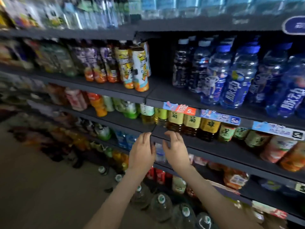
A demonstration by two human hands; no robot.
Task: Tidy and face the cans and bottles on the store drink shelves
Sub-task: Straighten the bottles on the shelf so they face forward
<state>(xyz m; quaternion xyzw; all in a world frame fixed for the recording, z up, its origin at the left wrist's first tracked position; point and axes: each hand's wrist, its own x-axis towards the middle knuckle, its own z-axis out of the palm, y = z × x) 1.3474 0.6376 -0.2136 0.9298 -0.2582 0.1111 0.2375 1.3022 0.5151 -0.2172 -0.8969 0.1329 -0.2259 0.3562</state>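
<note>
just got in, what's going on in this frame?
A person faces stocked store drink shelves. The left hand and right hand are raised side by side, fingers relaxed, holding nothing, just below the row of yellow-label tea bottles. No bottle is gripped yet; the frame is blurry.

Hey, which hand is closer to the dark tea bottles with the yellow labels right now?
Right. The right hand hovers just below the yellow-labelled tea bottles, fingers pointing up toward them. The left hand is beside it, further left and farther from them.
</note>
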